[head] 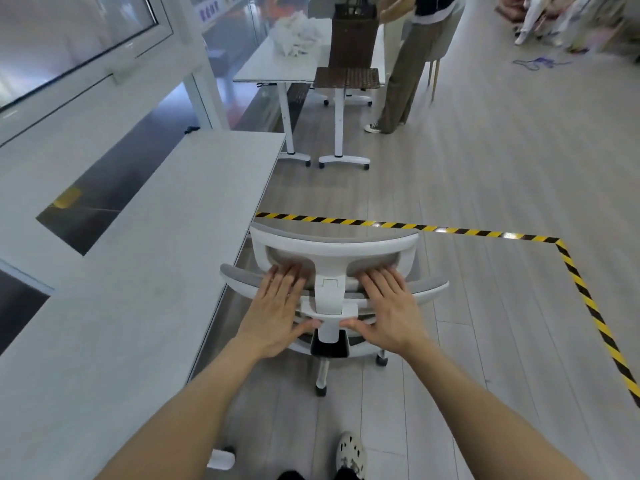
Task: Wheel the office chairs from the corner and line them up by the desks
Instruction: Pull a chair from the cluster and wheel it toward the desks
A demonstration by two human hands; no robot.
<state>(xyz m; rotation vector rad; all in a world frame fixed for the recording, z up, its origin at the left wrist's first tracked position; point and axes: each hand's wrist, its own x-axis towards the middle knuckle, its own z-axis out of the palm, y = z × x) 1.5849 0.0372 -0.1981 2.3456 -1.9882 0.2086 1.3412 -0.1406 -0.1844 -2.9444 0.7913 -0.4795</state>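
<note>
A: Grey floor beside the bench: is the chair placed?
B: Nearly, it seems. Left hand and right hand press flat, fingers spread, on its back; it stands just beside the bench, not yet tucked in.

Blurred, unreadable purple window lettering

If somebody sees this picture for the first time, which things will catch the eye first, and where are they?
First come two bare arms reaching up from the bottom edge, the left hand and right hand pressed flat on the back of a white office chair in the lower middle, beside a long white desk on the left. Next is the yellow-black floor tape crossing beyond the chair and bending down the right side.
</note>
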